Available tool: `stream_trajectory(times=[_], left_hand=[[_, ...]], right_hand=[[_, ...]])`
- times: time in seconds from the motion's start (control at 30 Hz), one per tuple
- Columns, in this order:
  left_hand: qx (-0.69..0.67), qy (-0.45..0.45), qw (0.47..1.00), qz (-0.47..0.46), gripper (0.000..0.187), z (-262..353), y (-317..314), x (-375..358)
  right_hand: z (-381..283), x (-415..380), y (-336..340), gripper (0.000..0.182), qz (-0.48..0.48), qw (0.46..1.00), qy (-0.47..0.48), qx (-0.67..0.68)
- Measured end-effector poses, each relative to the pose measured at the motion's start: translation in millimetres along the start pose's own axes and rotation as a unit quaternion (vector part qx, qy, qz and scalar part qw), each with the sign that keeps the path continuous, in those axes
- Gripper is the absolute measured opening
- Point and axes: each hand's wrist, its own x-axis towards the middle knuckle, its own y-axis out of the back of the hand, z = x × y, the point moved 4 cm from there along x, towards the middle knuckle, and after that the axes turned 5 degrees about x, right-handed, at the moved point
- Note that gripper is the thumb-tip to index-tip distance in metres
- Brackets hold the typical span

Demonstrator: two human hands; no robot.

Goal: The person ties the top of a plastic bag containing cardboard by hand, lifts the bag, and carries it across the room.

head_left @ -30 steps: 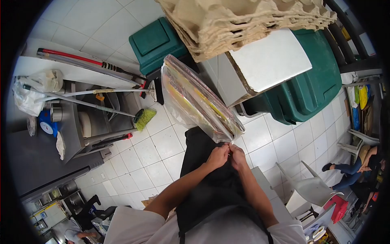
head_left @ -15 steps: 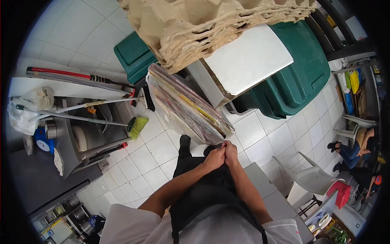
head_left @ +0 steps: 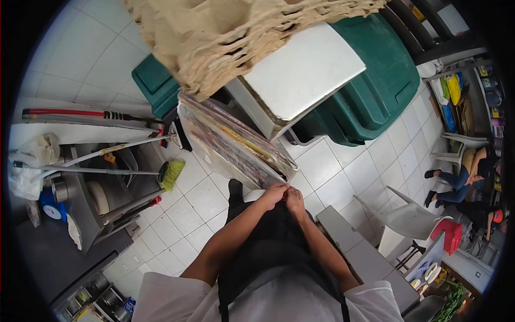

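Note:
In front of me stands a bundle of flat sheets wrapped in clear plastic (head_left: 236,139), tilted, with a yellow strip along one side. At its near lower corner, my left hand (head_left: 274,196) is closed on the plastic edge. My right hand (head_left: 294,199) is right beside it with fingers pinched together at the same corner. What lies between the right fingertips is too small to make out. Behind the bundle are a white-topped box (head_left: 303,70) and a stack of egg cartons (head_left: 236,37).
Green lidded bins (head_left: 375,80) stand behind the box. To the left are a broom with green bristles (head_left: 171,175) and a metal shelf unit (head_left: 86,188). A white plastic chair (head_left: 413,231) is at the right, with two people (head_left: 469,172) farther off.
The view has shifted slightly, so the surroundings sit farther left. My hands have separated a little, remaining at the bundle's near corner.

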Motion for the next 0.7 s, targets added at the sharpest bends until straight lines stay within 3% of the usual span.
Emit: stream_trajectory(times=[0.03,0.1,0.17,0.23,0.3,0.37,0.43,0.47,0.5,0.57,0.6,0.67,0.7], left_hand=[[-0.072,0.019,0.997,-0.030,0.021,-8.7,-3.9,6.9],[-0.116,0.007,0.993,-0.015,0.014,-10.4,-15.6,2.6],[-0.309,0.007,0.947,0.086,0.012,-23.9,-18.3,12.2],[-0.366,0.013,0.928,0.065,0.012,-38.2,-17.3,29.8],[-0.389,0.016,0.921,0.008,0.015,-43.0,-10.3,41.7],[-0.334,0.028,0.942,0.032,0.020,-27.9,-7.8,27.8],[-0.115,0.027,0.992,0.046,0.023,-20.1,2.0,12.0],[0.041,-0.037,0.998,0.031,0.032,-11.7,5.5,4.6],[0.044,-0.041,0.998,0.036,0.032,-9.3,11.1,-5.2],[0.142,-0.095,0.983,0.060,0.031,16.7,35.3,-41.1],[0.150,-0.121,0.978,0.078,0.032,10.4,58.4,-42.7],[0.240,-0.146,0.947,0.155,0.031,13.5,104.2,-58.1],[0.277,-0.181,0.925,0.188,0.031,15.5,125.2,-68.9]], right_hand=[[-1.2,-2.8,2.8,0.029,0.006,1.000,-0.001,0.000],[-19.3,-13.2,3.0,0.028,0.011,0.965,0.052,-0.256],[-28.6,-15.3,3.0,0.029,-0.012,0.968,0.027,-0.251],[-35.2,-19.9,2.5,0.029,0.011,0.946,0.134,-0.295],[-19.6,-17.9,-2.9,0.030,0.032,0.940,0.170,-0.295],[-23.1,-19.7,-3.3,0.031,0.052,0.931,0.212,-0.291],[-23.3,-26.6,1.1,0.031,-0.035,0.982,0.117,-0.146],[-22.2,-25.0,5.1,0.029,-0.132,0.974,0.123,-0.135],[-22.3,-26.1,14.7,0.029,-0.134,0.974,0.129,-0.132],[-66.8,-27.1,36.8,0.051,0.067,0.993,0.042,0.085],[-71.7,-19.0,33.1,0.051,0.056,0.993,0.048,0.092],[-96.5,-8.0,33.7,0.078,0.130,0.955,0.266,-0.030],[-92.2,0.5,30.1,0.078,0.125,0.954,0.273,-0.022]])
